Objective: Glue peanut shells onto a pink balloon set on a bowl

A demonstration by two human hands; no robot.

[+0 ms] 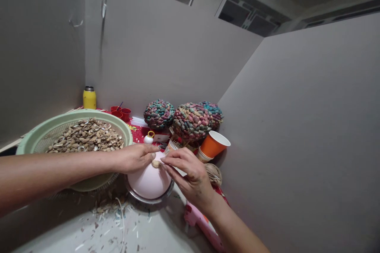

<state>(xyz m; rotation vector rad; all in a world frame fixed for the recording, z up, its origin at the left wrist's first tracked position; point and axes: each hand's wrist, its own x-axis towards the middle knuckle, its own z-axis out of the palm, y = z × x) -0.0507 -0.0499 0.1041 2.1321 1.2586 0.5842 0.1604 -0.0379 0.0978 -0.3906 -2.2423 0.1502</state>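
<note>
A pale pink balloon (150, 182) sits in a round metal bowl (148, 201) at the middle of the table. My left hand (133, 159) lies on its upper left side, fingers stretched out over the surface. From the right, my right hand (188, 170) reaches in, its thumb and fingers pinching a tan nut shell (156, 164) against the top of the balloon. The fingertips partly cover the shell. Behind my left forearm stands a pale green basket (29, 139) with a heap of brown shells (92, 136) in it.
Shell-covered, painted balls (191, 120) stand at the back. Nearby are an orange paper cup (212, 146), a twine coil (213, 174), small red cups (125, 114) and a yellow bottle (89, 98). A pink glue gun (204, 225) lies under my right forearm; a white cord (122, 221) crosses the scraps.
</note>
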